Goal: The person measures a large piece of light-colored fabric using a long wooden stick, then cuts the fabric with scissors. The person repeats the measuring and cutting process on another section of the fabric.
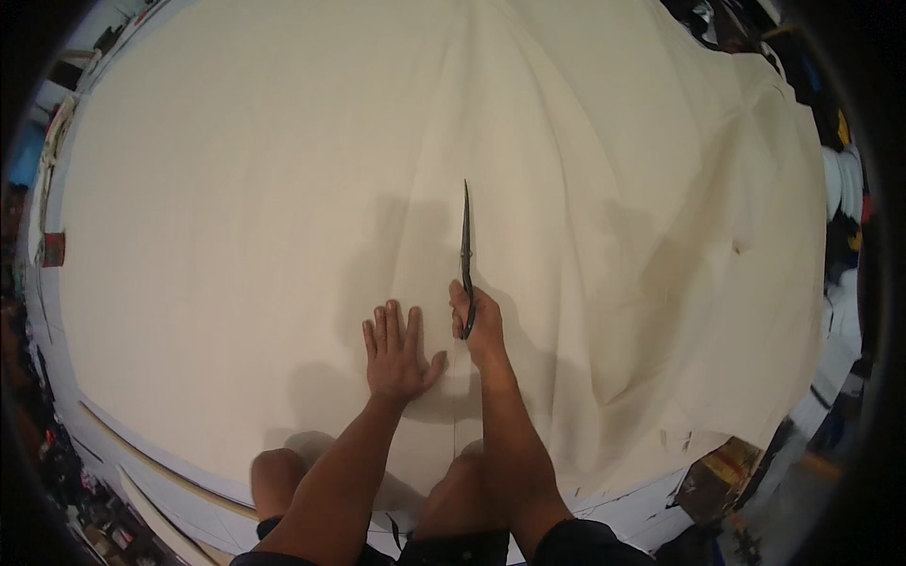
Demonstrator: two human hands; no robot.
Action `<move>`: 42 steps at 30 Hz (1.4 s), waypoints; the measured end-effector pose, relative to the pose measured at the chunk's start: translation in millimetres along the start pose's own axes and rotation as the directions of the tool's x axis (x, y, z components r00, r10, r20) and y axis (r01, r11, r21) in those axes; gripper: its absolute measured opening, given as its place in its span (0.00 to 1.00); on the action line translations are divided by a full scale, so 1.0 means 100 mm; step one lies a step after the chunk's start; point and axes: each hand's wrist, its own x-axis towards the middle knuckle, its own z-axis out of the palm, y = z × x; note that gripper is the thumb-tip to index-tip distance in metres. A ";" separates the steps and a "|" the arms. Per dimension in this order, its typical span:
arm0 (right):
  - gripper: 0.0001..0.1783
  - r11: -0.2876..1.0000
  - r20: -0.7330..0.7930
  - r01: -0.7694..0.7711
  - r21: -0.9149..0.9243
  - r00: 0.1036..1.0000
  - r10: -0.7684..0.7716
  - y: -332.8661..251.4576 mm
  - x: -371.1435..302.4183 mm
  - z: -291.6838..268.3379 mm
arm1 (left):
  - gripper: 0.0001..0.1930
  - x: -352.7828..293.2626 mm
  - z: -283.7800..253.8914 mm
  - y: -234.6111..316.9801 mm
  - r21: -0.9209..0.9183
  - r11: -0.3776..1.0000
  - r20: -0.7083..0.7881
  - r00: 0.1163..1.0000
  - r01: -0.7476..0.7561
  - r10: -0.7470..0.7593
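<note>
A large cream sheet of fabric (236, 189) spreads over the work surface beneath both hands. My right hand (483, 325) grips a pair of dark scissors (466, 231) by the handles, and their blades look closed, pointing away from me. A thin cut line runs in the cloth from below the scissors toward my knees. Just left of it, my left hand (398, 363) lies flat on the fabric with its fingers spread, holding nothing. Some of the scissor handles is hidden by my right fingers.
On the right the fabric is rumpled into folds (604, 368). A long thin wooden strip (160, 457) lies along the near left edge. By the left edge sits a small red block-like item (54, 250). White rolled material (838, 184) shows beyond the right edge. My knees rest at the near side.
</note>
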 end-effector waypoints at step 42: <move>0.29 0.995 -0.084 0.090 0.049 0.993 -0.086 -1.08 1.49 0.05 | 0.46 0.07 0.06 0.05 0.003 0.999 0.178 0.983 0.049 -0.049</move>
